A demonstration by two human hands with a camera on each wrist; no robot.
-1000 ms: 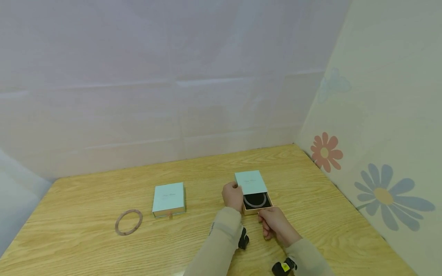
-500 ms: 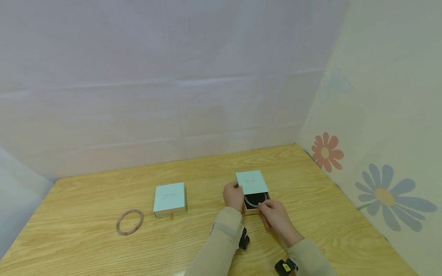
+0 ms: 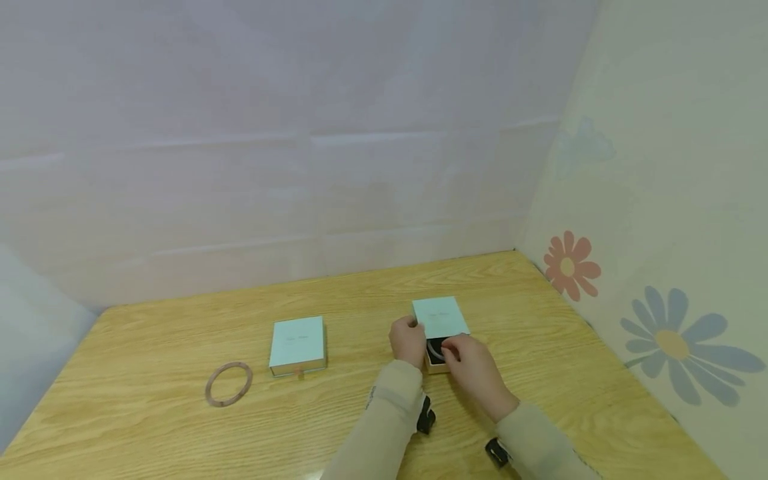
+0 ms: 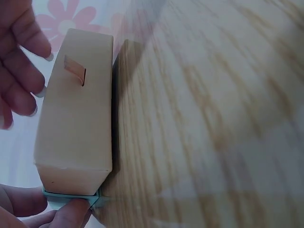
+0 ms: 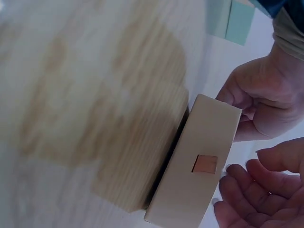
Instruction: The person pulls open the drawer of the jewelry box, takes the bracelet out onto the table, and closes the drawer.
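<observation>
A pale mint slide-out jewellery box [image 3: 441, 317] lies on the right half of the table, its drawer [image 4: 76, 118] pulled out toward me. Inside, on black lining, part of a bangle [image 3: 435, 353] shows. My left hand [image 3: 408, 341] grips the box's outer sleeve at its left side, thumb and fingers on its edge in the left wrist view. Over the drawer's right part is my right hand [image 3: 477, 373], fingertips by the bangle. In the right wrist view its fingers [image 5: 244, 185] are loosely bent with thumb apart. A ribbon tab [image 5: 205, 164] sticks out of the drawer's front.
To the left stands a second mint box [image 3: 297, 341], closed, with a small tab at its front. Farther left a brownish-pink bangle [image 3: 229, 384] lies flat on the wooden table [image 3: 150, 427]. Walls [image 3: 336, 167] rise behind and at the right.
My right hand has left the drawer's front tab and moved up and leftward over the drawer, covering much of the bangle. The left hand stays on the box.
</observation>
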